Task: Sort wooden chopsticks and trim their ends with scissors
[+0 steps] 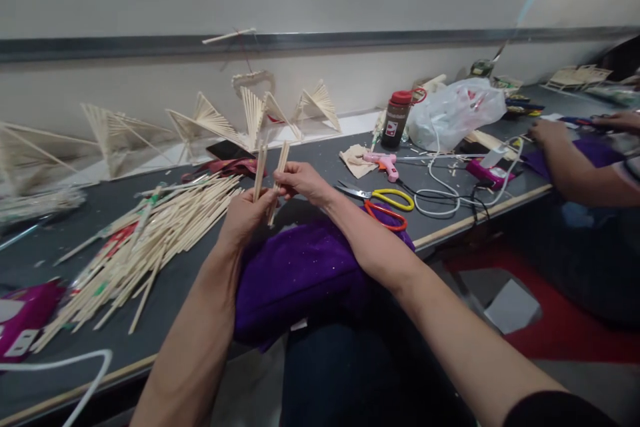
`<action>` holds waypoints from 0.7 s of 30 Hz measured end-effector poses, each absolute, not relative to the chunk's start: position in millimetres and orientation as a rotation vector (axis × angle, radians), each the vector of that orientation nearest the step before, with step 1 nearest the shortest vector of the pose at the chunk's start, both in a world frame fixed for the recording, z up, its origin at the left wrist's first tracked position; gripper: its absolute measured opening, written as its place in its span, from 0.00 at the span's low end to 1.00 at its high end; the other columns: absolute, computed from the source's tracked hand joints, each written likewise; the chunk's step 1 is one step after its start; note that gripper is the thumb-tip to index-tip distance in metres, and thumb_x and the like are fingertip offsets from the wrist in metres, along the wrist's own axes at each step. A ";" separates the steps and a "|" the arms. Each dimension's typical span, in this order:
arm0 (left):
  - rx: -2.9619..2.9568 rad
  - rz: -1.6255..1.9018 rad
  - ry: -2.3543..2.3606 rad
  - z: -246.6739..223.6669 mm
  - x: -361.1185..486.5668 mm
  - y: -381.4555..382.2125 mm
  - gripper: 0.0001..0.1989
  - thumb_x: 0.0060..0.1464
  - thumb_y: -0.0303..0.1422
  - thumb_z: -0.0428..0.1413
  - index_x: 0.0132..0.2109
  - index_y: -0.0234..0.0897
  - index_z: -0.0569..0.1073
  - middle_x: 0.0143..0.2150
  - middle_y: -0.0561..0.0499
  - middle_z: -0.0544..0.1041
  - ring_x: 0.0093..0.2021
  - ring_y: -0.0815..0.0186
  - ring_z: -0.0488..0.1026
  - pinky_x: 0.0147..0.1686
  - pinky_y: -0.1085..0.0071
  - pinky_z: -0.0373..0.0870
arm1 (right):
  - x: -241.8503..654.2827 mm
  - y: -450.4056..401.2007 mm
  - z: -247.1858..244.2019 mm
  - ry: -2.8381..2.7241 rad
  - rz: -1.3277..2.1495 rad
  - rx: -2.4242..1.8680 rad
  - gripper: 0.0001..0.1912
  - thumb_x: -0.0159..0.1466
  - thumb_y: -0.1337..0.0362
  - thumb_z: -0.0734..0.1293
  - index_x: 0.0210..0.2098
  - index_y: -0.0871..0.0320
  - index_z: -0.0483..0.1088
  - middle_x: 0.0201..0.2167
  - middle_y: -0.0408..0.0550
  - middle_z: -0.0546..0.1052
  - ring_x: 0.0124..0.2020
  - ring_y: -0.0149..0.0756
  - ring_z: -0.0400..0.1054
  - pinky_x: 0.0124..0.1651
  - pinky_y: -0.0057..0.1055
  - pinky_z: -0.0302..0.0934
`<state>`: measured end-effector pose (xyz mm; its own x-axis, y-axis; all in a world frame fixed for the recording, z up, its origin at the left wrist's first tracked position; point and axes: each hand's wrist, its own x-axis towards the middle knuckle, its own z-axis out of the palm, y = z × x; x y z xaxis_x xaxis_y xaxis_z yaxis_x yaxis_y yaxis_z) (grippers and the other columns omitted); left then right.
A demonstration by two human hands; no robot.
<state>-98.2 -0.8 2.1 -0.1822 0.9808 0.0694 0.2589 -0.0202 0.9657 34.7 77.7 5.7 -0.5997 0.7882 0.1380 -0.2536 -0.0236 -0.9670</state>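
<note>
Upright wooden sticks (261,167) are gripped in my left hand (250,212), its fingers closed round their lower part. My right hand (303,181) pinches more wooden sticks (283,159), tilted slightly, right beside the left hand's bunch. Both hands are close together above a purple cloth (305,273) at the table's front edge. A large loose pile of similar sticks (150,240) lies to the left of my hands. Scissors (383,203) with yellow and red handles rest to the right, partly on the purple cloth.
Fan-shaped stick structures (257,113) stand along the wall. Rightward are a pink glue gun (383,161), a dark bottle (395,121) with a red lid, a plastic bag (455,113) and white cable (435,210). Another person's arm (570,160) reaches in at the far right.
</note>
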 end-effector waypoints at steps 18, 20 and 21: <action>1.289 1.013 1.364 -3.4 -102.0 -5.3 0.17 0.44 0.43 0.58 0.35 0.33 0.76 0.19 0.54 0.68 0.15 0.77 0.53 0.15 0.77 0.45 | 66.7 110.4 8.8 -0.917 1.449 -0.869 0.08 0.57 0.62 0.64 0.26 0.60 0.63 0.18 0.37 0.66 0.15 0.18 0.56 0.16 0.17 0.49; 1.284 1.054 1.379 -4.6 -102.6 -5.9 0.18 0.44 0.44 0.58 0.36 0.33 0.76 0.19 0.54 0.68 0.14 0.77 0.52 0.15 0.77 0.44 | 67.6 106.3 9.0 -1.015 1.491 -0.883 0.13 0.57 0.56 0.65 0.27 0.60 0.64 0.19 0.37 0.67 0.15 0.18 0.57 0.15 0.18 0.48; 1.293 1.066 1.391 -4.8 -102.5 -6.2 0.18 0.44 0.44 0.58 0.36 0.33 0.76 0.19 0.54 0.68 0.14 0.77 0.52 0.15 0.77 0.44 | 66.5 103.1 8.9 -1.092 1.536 -0.872 0.15 0.55 0.53 0.66 0.27 0.60 0.64 0.20 0.38 0.67 0.15 0.19 0.58 0.15 0.18 0.48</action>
